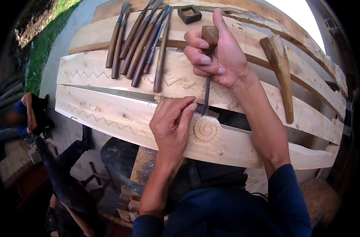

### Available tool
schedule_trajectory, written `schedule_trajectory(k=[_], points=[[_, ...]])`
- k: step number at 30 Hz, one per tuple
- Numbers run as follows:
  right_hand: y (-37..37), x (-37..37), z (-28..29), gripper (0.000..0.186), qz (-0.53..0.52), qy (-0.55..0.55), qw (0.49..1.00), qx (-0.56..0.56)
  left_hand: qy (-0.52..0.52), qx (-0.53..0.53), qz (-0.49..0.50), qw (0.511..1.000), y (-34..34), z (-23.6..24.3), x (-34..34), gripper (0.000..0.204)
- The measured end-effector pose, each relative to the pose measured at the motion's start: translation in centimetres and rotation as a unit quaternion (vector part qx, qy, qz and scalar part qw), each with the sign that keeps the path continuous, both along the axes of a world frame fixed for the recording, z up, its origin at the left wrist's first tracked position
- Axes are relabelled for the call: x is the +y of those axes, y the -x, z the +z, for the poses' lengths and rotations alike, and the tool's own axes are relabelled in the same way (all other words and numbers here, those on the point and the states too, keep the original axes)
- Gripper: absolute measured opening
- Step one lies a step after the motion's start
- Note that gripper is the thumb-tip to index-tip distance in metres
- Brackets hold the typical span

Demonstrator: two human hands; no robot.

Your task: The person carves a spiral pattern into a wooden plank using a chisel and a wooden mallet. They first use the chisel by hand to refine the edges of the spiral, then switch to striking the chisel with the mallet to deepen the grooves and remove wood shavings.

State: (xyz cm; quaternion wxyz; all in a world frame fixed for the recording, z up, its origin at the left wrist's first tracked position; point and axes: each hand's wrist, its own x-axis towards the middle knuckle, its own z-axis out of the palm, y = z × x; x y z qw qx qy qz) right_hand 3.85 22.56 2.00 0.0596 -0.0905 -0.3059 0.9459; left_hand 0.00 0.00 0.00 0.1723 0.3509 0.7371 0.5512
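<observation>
My right hand (223, 55) is wrapped around the wooden handle (210, 36) of a chisel, thumb pointing up. The thin dark blade (207, 89) runs down to the upper edge of a pale carved board (128, 116). Beside the blade's tip, my left hand (172, 122) is closed over the board's edge, thumb and forefinger drawn together. Something dark shows at those fingertips, but I cannot make out what they grip. Just right of the left hand, a round rosette (207, 129) of concentric rings is carved into the board. Zigzag lines run along its face.
Several wooden-handled chisels (138, 47) lie on the planks at upper left. A small square dark box (189, 14) stands behind them. At right lies a club-shaped wooden mallet (279, 75). Gaps separate the planks. Other people (69, 166) sit at left.
</observation>
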Motion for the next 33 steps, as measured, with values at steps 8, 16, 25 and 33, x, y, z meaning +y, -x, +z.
schedule_trajectory(k=[8, 16, 25, 33], points=[[1.0, -0.4, -1.2, 0.079, -0.02, 0.014, 0.996, -0.089, 0.049, 0.093, -0.068, 0.992, 0.4, 0.2, 1.4, 0.018], [0.9, 0.0, -3.1, 0.082, -0.035, 0.005, 0.994, -0.108, 0.049, 0.14, -0.059, 0.987, 0.2, -0.6, 1.8, 0.017], [0.2, -0.6, -2.3, 0.061, -0.092, -0.019, 0.984, -0.151, 0.053, 0.139, -0.062, 0.987, 0.2, -0.6, 1.6, 0.018], [-0.2, -0.2, -1.9, 0.058, -0.119, -0.016, 0.985, -0.127, 0.062, 0.127, -0.071, 0.987, 0.1, -0.5, 1.6, 0.021]])
